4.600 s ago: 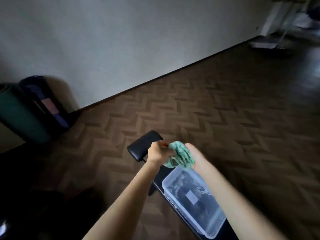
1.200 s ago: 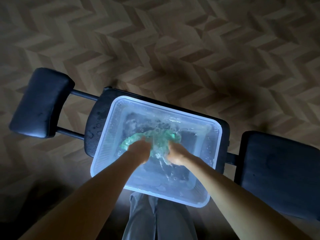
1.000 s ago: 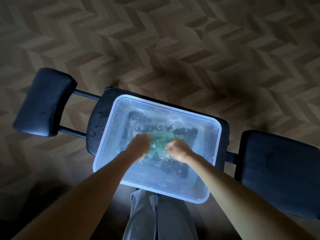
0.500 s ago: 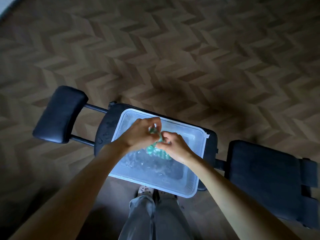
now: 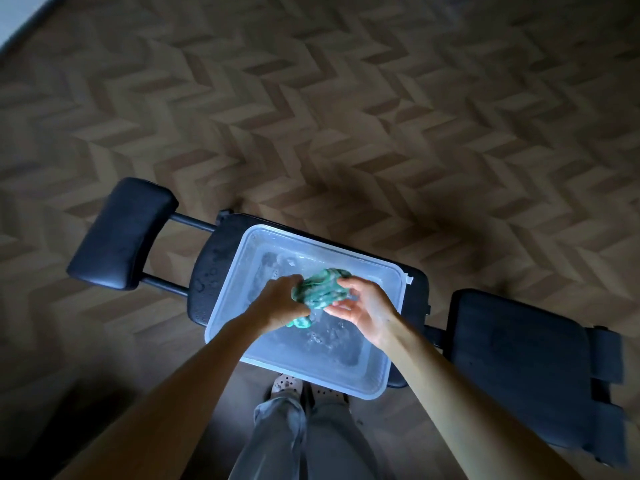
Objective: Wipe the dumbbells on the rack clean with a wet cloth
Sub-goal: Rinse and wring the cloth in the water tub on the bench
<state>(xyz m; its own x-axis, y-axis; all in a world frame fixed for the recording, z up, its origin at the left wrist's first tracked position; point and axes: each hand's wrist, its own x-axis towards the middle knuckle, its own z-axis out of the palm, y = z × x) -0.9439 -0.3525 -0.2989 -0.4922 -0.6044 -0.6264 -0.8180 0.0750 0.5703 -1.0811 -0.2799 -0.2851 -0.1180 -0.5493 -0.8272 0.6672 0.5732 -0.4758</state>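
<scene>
- The person's trousers point(image 5: 294, 441) and pale shoes point(image 5: 287, 384) were nearest, just beside the near rim of the tub point(image 5: 375, 389).
- The tub was a clear plastic container holding shallow water.
- The left hand point(image 5: 278, 303) gripped the cloth point(image 5: 320, 289), with the fingers curled round the left part of the bundle.
- The right hand point(image 5: 363, 311) held the opposite side, palm turned up. The thumb lay on top and the fingers beneath, in a looser pinch.
- The cloth was green, bunched and soaked. It was held between both hands over the middle of the tub, and a short tail hung below the left hand.
- The tub rested on the dark padded surface point(image 5: 204, 275). Water droplets showed on the padding left of the tub.
- A roller pad point(image 5: 121, 233) stood to the left on two bars. A larger back pad point(image 5: 519, 358) lay to the right.
- The herringbone floor point(image 5: 346, 98) extended beyond.
- Task status, as a judgement: wetting the cloth appeared complete, and wringing it out appeared to be the step in hand.
- No dumbbells and no rack were in view, so all wiping remained to be done.
</scene>
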